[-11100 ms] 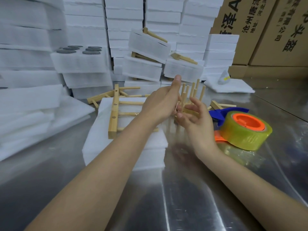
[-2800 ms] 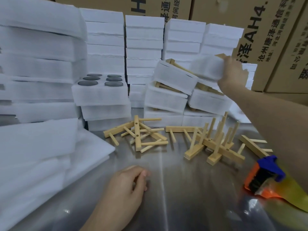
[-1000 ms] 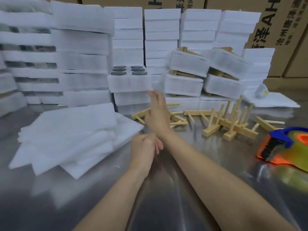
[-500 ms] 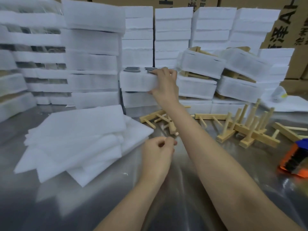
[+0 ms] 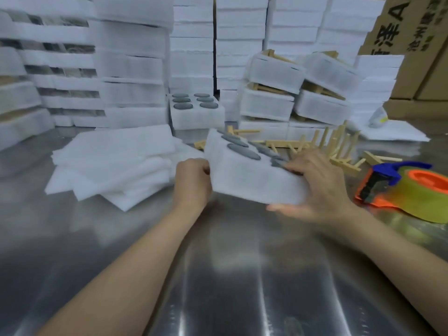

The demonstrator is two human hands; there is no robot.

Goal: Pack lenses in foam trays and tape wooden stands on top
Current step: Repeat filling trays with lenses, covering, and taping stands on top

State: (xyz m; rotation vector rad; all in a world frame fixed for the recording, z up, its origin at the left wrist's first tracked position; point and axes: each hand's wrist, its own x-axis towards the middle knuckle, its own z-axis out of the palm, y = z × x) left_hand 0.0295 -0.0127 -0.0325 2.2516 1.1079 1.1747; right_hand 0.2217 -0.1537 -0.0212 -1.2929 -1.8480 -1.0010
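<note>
Foam fills both my hands: a white foam tray (image 5: pixel 252 180) with dark round lenses (image 5: pixel 243 151) sitting in its pockets, held tilted above the metal table (image 5: pixel 218 275), its far left corner higher than the near right one. My left hand (image 5: pixel 192 183) has its fingers curled tight around the tray's left edge, and my right hand (image 5: pixel 322 187) clamps the right end, fingers spread over the top beside the nearest lens and thumb stretched along the underside. How many lenses the tray carries I cannot tell, since my right hand covers part of the top. Just behind the tray lie loose wooden stands (image 5: pixel 339 146), some flat on the table and some with their pegs pointing up. To the left, near my left hand, sits a loose pile of flat foam sheets (image 5: pixel 114 163). Farther back, another foam tray of lenses (image 5: pixel 196 110) rests on top of a short stack, its six dark discs showing. To the right of that, finished trays with wooden stands (image 5: pixel 298 78) on top lean against one another. On the right, near my right wrist, a tape dispenser (image 5: pixel 407 187) in orange and blue lies on the table with its yellowish roll. White foam blocks (image 5: pixel 131 69) are stacked high along the far side, and cardboard boxes (image 5: pixel 417 44) stand in the far right corner.
</note>
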